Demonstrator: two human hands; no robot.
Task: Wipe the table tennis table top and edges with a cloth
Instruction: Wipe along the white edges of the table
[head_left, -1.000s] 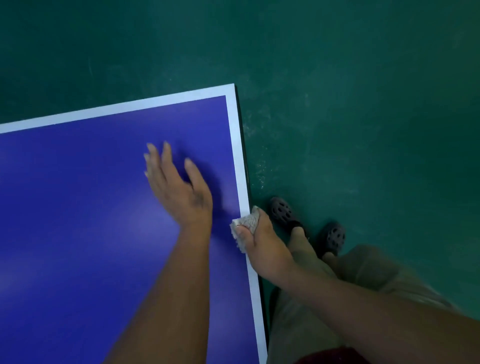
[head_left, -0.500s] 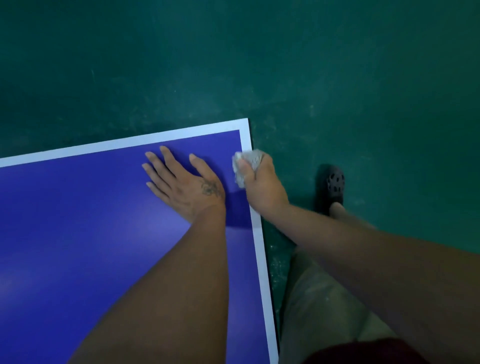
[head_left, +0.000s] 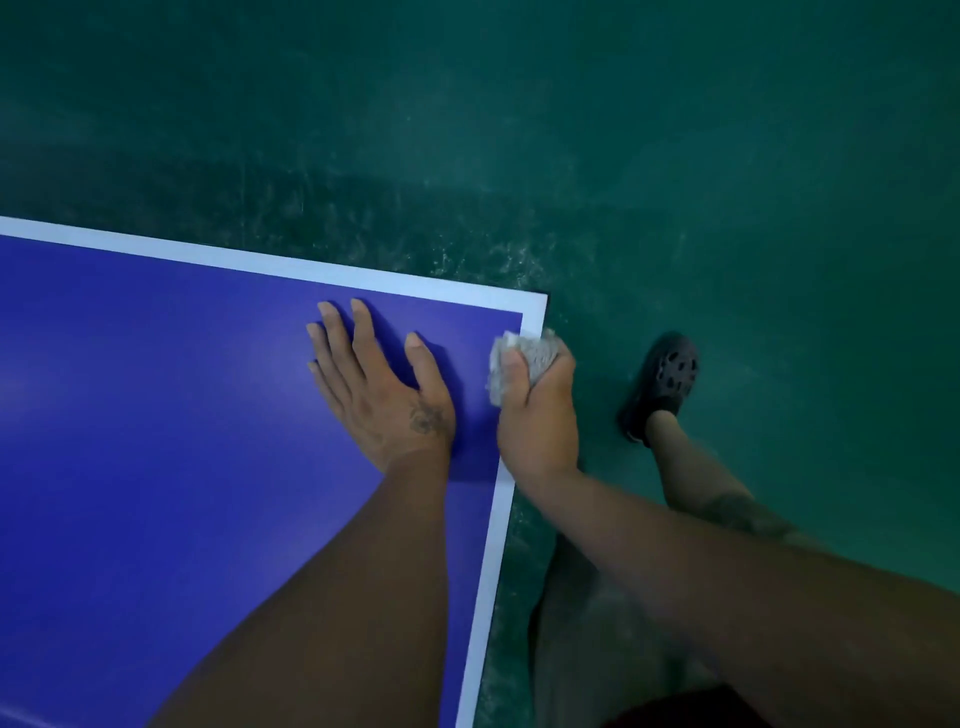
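The blue table tennis table (head_left: 156, 415) with its white border line fills the lower left; its far right corner (head_left: 537, 304) is in view. My left hand (head_left: 379, 384) lies flat on the blue top, fingers spread, holding nothing. My right hand (head_left: 537, 410) is closed around a crumpled grey cloth (head_left: 524, 351) and presses it on the white right side edge, just short of the corner. Part of the cloth is hidden inside my fist.
Green floor (head_left: 675, 182) surrounds the table, scuffed near the corner. My foot in a dark perforated clog (head_left: 665, 382) stands on the floor right of the table edge. My legs are close beside the edge below.
My right hand slid the cloth along the right side edge toward the far corner. My left hand moved with it over the top, and I stepped forward.
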